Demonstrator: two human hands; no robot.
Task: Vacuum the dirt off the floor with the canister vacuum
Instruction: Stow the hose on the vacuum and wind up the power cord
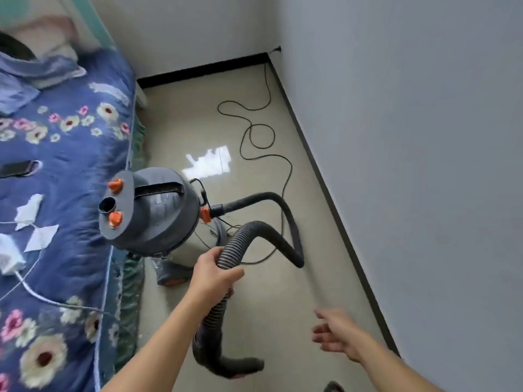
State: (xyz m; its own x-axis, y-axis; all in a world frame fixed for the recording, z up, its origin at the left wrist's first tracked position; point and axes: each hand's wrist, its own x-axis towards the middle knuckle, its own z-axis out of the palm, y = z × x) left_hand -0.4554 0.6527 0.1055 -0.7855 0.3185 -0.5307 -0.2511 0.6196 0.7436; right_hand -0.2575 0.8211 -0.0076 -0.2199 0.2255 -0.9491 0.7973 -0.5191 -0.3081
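Note:
A grey canister vacuum (158, 210) with orange knobs stands on the beige floor (254, 171) beside the bed. Its ribbed dark hose (252, 230) leaves the canister's right side, loops over the floor and comes back toward me. My left hand (215, 275) is closed around the hose below the loop. The hose's free end (226, 360) hangs below that hand, curved and blurred. My right hand (336, 332) hovers over the floor to the right, fingers apart, touching nothing.
A bed with a blue floral quilt (65, 193) fills the left side; a phone (17, 168), tissues and a white charger lie on it. A black power cord (260, 137) snakes across the floor to the far corner. A grey wall (410, 165) runs along the right.

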